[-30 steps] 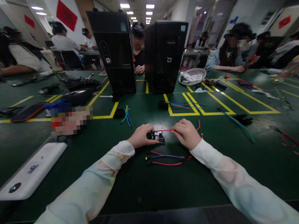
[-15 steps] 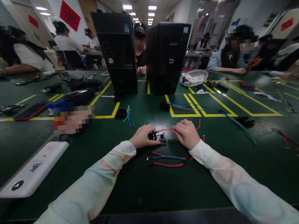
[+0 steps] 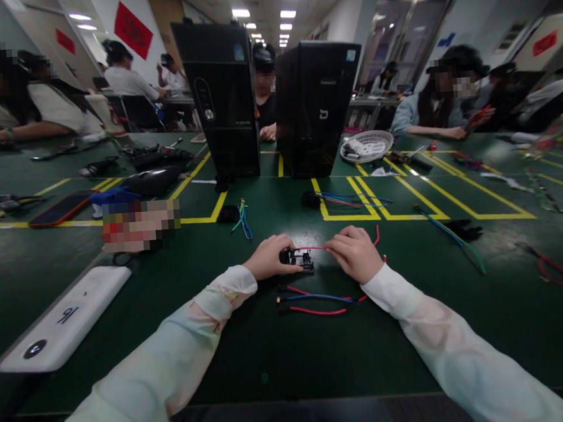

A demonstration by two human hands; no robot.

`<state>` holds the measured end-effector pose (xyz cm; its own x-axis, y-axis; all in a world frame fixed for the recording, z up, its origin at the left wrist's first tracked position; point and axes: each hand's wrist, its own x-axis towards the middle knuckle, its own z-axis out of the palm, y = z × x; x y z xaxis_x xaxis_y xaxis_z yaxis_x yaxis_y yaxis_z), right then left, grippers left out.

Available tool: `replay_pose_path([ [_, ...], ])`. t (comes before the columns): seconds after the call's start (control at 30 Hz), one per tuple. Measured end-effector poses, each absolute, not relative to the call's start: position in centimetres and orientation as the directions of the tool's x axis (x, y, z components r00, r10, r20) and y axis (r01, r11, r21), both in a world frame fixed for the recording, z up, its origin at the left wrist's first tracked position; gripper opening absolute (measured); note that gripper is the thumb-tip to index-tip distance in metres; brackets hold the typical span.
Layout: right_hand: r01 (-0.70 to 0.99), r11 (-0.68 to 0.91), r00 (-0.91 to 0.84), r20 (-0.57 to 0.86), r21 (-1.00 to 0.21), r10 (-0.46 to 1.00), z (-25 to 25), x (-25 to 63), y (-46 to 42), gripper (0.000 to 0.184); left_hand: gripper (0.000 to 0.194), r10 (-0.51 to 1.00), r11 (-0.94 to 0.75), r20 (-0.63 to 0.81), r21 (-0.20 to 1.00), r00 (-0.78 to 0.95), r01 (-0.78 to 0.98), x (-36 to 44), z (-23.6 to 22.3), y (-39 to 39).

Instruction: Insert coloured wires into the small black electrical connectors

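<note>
My left hand [image 3: 270,257] is closed on the edge of a small black plastic part [image 3: 302,261] with an open frame, resting on the green table [image 3: 224,363]. Pinched in the fingers of my right hand [image 3: 356,254] is a red wire [image 3: 312,248], whose near end reaches the top of the black part. Whether that end is fixed there I cannot tell. The wire's other end curls up beyond my right hand. Just below both hands lie a blue wire [image 3: 319,296] and red wires [image 3: 317,312].
Two black computer towers [image 3: 219,106] stand ahead, a person seated behind them. A white power bank [image 3: 65,319] lies at left. Small wire bundles [image 3: 243,220] and a white basket [image 3: 366,146] sit farther back. Other people sit along the sides.
My right hand has shifted slightly to the right along the red wire. My left hand and the black part are nearly unmoved.
</note>
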<state>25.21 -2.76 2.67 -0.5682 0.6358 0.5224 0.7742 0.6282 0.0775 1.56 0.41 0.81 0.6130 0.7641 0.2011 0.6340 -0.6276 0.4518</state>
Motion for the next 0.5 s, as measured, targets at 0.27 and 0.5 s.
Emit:
replay_pose_path([
  [0.27, 0.8, 0.598, -0.534, 0.515, 0.05, 0.671, 2.66, 25.01, -2.86, 0.022, 0.043, 0.757, -0.638, 0.218, 0.449, 0.616, 0.626, 1.59, 0.77, 0.45],
  [0.5, 0.803, 0.595, -0.525, 0.495, 0.018, 0.693, 2.62, 25.13, -3.05, 0.02, 0.043, 0.758, -0.637, 0.221, 0.453, 0.613, 0.624, 1.52, 0.81, 0.4],
])
